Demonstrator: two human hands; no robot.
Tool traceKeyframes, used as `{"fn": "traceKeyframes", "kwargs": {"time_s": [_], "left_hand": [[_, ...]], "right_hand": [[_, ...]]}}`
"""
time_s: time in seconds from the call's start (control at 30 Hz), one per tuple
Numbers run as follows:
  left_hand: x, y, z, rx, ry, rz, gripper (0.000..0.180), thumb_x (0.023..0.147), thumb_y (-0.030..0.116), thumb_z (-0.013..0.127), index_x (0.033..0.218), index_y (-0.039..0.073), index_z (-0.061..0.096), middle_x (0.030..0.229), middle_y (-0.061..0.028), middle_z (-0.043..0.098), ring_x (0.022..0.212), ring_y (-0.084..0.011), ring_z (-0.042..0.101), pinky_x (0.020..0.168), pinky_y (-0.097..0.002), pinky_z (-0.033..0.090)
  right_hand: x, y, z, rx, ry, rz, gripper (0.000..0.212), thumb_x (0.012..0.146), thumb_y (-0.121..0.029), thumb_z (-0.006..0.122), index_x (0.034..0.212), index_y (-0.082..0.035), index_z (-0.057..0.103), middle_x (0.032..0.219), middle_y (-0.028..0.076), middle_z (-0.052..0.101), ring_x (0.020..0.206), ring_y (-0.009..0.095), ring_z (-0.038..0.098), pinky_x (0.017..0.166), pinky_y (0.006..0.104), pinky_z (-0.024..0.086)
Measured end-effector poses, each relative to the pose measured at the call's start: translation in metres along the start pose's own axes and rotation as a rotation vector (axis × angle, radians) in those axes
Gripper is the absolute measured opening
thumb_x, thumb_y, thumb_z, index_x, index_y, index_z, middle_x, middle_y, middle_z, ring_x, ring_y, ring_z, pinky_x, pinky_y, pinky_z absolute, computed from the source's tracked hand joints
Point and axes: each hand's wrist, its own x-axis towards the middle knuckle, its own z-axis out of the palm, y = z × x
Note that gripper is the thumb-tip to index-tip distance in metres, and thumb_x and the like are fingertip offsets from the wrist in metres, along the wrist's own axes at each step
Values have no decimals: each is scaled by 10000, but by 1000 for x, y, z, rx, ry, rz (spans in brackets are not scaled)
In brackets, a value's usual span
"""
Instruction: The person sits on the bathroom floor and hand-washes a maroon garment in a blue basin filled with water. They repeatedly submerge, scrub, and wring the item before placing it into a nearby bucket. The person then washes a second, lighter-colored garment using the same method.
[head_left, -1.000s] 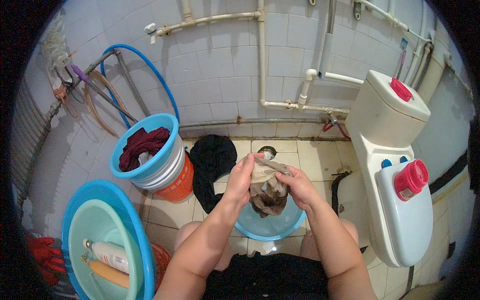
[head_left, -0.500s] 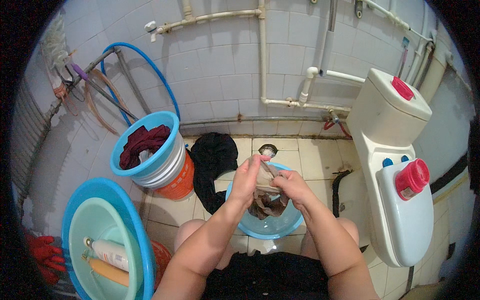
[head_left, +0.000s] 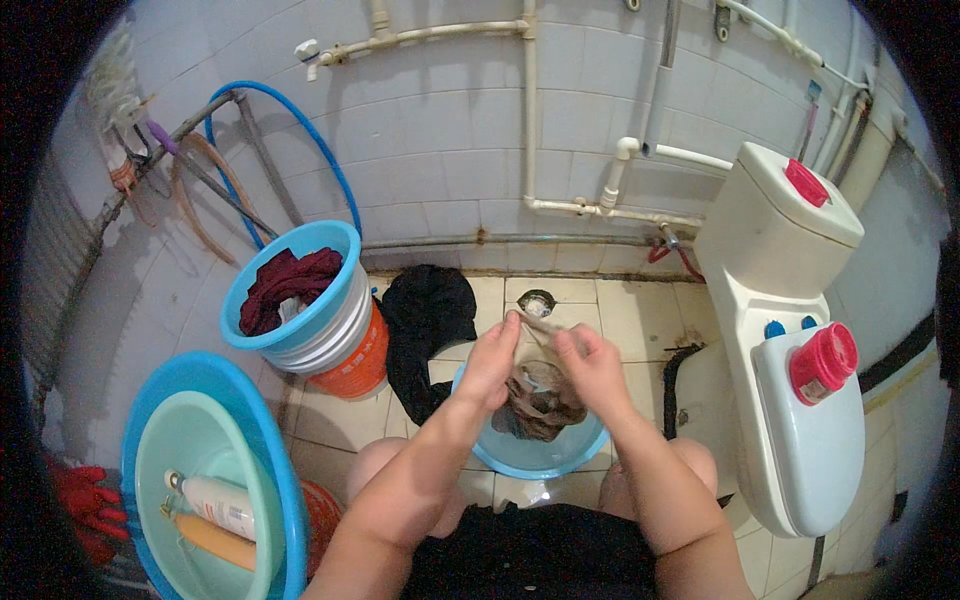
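Note:
Between my two hands a thin grey-brown garment (head_left: 541,402) is stretched out, its upper edge pulled into a narrow band. My left hand (head_left: 489,364) pinches one end of that edge, and my right hand (head_left: 592,366) grips the other with curled fingers. The rest of the cloth hangs bunched below them, over a light-blue basin (head_left: 516,468) on the floor; I cannot tell whether it touches the water. A black garment (head_left: 428,305) lies in a heap on the tiles, just left of the basin.
To the left stands an orange-and-white bucket (head_left: 352,345), topped by a blue basin (head_left: 346,240) holding dark red cloth (head_left: 290,285). Nearer, a green basin (head_left: 160,440) with bottles sits in a larger blue one. On the right is a toilet (head_left: 815,440) with a red tub (head_left: 824,362).
My hands have drawn the garment's edge apart and tauter, the right hand moving slightly right and up. The cloth below has bunched into a fuller clump over the basin.

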Motion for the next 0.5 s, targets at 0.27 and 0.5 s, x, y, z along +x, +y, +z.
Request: {"fn": "traceKeyframes", "kwargs": {"time_s": [0.27,0.5], "left_hand": [[-31,-19,50,-267,69,-202,384,933,452,408,869,89,514,797,-27,534,747,-149,516,683,-331,462],[-17,-52,10,-314,-229,-163,426,937,445,390,1116,81,517,1051,-60,594,948,-187,582,791,-360,483]], "right_hand": [[12,11,19,-579,206,-218,345,867,-347,528,689,-56,574,662,179,561,621,386,552,543,439,436],[-2,11,35,-558,166,-267,350,872,-376,492,723,-70,575,708,169,586,664,365,573,589,460,446]]}}
